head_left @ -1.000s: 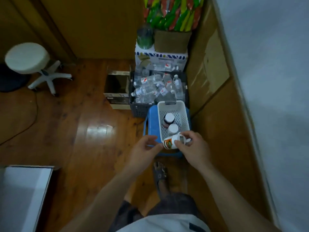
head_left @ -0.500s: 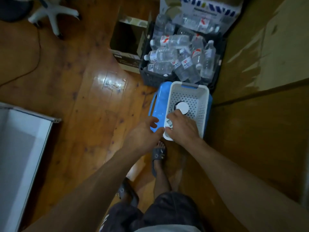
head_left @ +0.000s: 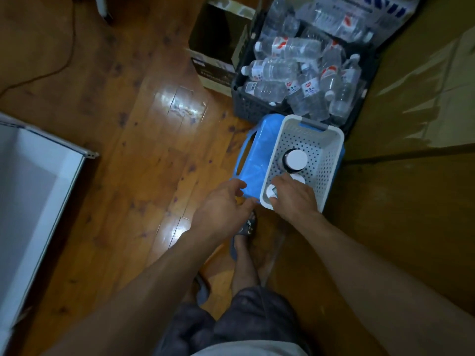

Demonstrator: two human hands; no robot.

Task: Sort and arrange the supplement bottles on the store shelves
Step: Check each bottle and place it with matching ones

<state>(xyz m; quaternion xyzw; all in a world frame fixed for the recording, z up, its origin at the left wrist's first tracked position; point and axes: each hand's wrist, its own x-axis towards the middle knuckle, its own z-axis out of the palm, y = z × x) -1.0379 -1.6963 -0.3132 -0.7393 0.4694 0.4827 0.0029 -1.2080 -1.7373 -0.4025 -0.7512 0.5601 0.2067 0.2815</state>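
Centre frame, the right hand (head_left: 293,199) is gripping a white-capped supplement bottle (head_left: 270,193) inside the white perforated plastic basket (head_left: 331,160); the left hand (head_left: 223,206) is hovering empty, fingers relaxed.

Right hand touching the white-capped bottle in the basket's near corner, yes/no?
Touching. The head view shows the right hand with fingers curled over the white-capped bottle in the white basket, no gap visible.

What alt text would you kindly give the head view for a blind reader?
A person's right hand grips a white-capped supplement bottle in a white perforated basket on a blue stool; the open left hand is beside it. A crate of water bottles stands behind.
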